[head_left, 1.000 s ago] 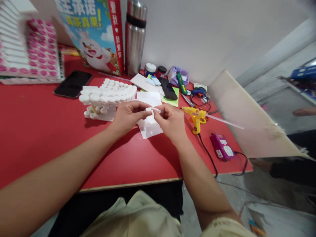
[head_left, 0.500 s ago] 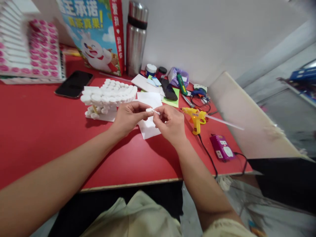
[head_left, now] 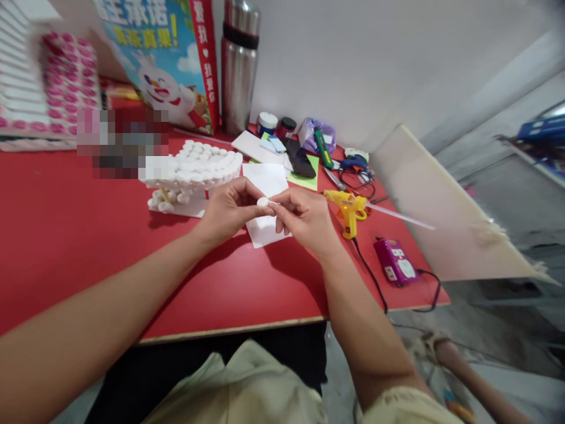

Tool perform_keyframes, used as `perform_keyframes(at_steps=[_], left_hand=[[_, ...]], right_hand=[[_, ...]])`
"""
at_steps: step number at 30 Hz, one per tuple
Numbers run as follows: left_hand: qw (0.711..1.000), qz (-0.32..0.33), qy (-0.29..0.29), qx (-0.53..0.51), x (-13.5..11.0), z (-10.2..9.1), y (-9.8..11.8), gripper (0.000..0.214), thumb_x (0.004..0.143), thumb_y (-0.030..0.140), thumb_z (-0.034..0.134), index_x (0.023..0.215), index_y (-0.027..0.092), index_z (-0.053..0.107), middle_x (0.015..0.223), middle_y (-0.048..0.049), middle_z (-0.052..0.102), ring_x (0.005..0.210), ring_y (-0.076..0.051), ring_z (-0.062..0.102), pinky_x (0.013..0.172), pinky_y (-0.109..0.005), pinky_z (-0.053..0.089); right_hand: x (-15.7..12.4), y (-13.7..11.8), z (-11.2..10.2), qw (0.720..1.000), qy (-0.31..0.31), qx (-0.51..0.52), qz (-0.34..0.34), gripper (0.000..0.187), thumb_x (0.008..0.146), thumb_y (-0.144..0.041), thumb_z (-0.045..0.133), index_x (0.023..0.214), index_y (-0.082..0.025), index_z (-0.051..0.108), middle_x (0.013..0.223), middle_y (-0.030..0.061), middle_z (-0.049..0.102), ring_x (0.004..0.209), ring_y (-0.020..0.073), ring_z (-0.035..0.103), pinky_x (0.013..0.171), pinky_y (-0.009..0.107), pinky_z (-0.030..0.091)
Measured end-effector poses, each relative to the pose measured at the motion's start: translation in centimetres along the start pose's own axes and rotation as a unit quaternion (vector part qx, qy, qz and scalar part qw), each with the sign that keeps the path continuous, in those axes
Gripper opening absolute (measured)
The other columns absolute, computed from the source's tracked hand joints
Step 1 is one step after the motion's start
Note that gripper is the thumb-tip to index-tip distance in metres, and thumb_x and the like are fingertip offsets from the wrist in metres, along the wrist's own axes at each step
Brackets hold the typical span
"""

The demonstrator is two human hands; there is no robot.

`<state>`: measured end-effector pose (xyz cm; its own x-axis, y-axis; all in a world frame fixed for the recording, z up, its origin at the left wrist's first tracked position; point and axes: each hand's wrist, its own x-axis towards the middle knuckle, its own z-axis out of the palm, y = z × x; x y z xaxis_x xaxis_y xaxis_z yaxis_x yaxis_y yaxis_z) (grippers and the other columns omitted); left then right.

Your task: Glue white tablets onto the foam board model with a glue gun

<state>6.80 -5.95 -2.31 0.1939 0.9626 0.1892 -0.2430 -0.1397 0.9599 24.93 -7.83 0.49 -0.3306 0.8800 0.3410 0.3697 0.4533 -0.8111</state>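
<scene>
Between the fingertips of both hands is a small white roll (head_left: 263,202), its round face showing. My left hand (head_left: 232,206) pinches it from the left with thumb and forefinger. From the right, the closed thumb and fingers of my right hand (head_left: 304,218) grip its other side, hiding part of it. Below the hands lies a white sheet of paper (head_left: 266,234). Just left of my left hand stands a model built of many white rounded pieces (head_left: 198,165) on a white base.
A yellow glue gun (head_left: 348,209) with a long stick and a purple power box (head_left: 395,262) sit at right. Behind are a steel flask (head_left: 239,76), a printed bag (head_left: 172,70), jars and a green cutter (head_left: 324,149). Another person's leg (head_left: 477,377) shows lower right.
The white roll has turned from lying lengthwise to showing its round face, and sits slightly lower and left. The view has shifted a little. A person's leg has come into view lower right.
</scene>
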Motion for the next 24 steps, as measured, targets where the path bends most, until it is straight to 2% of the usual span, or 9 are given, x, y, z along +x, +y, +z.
perform_keyframes(at_steps=[5,9,15,20,24], left_hand=[[1.000,0.003,-0.015,0.009,0.2,-0.3,-0.3,0.038,0.055,0.030,0.096,0.071,0.016,0.064,0.070,-0.0008,0.070,0.065,-0.014,0.065,0.062,-0.027,0.052],[0.999,-0.008,-0.005,0.036,0.2,-0.3,-0.1,0.032,0.061,0.029,0.092,0.074,0.015,0.066,0.066,0.0001,0.070,0.059,-0.014,0.065,0.057,-0.026,0.053],[0.999,-0.015,-0.040,0.025,0.3,-0.4,-0.1,0.028,0.073,0.028,0.084,0.095,0.013,0.078,0.079,-0.0040,0.078,0.071,-0.017,0.073,0.072,-0.031,0.061],[0.999,-0.017,-0.013,0.038,0.4,-0.4,0.0,0.020,0.070,0.020,0.085,0.088,0.013,0.078,0.075,-0.0040,0.078,0.069,-0.018,0.074,0.071,-0.031,0.061],[0.999,-0.019,-0.013,0.038,0.4,-0.3,0.1,0.022,0.069,0.024,0.086,0.086,0.014,0.078,0.071,-0.0033,0.076,0.065,-0.017,0.072,0.067,-0.029,0.060]], right_hand=[[0.1,0.1,0.0,1.000,-0.005,0.000,0.022,0.013,0.095,-0.028,0.067,0.088,-0.017,0.070,0.060,-0.0041,0.063,0.047,0.0090,0.061,0.049,0.022,0.046],[0.0,0.6,0.6,0.999,0.025,-0.016,0.022,0.015,0.095,-0.032,0.067,0.090,-0.018,0.070,0.060,-0.0032,0.064,0.048,0.0100,0.060,0.049,0.023,0.045],[0.1,1.3,1.1,0.995,0.076,-0.071,0.000,0.016,0.095,-0.033,0.066,0.087,-0.019,0.068,0.062,-0.0014,0.064,0.053,0.0117,0.059,0.051,0.025,0.046],[0.0,1.0,1.0,0.994,0.066,-0.077,-0.027,0.013,0.095,-0.028,0.067,0.087,-0.018,0.068,0.065,-0.0010,0.064,0.052,0.0112,0.059,0.052,0.025,0.047],[0.0,0.7,0.7,0.997,0.055,-0.040,-0.023,0.013,0.095,-0.028,0.068,0.087,-0.018,0.070,0.065,-0.0014,0.065,0.049,0.0100,0.061,0.051,0.025,0.047]])
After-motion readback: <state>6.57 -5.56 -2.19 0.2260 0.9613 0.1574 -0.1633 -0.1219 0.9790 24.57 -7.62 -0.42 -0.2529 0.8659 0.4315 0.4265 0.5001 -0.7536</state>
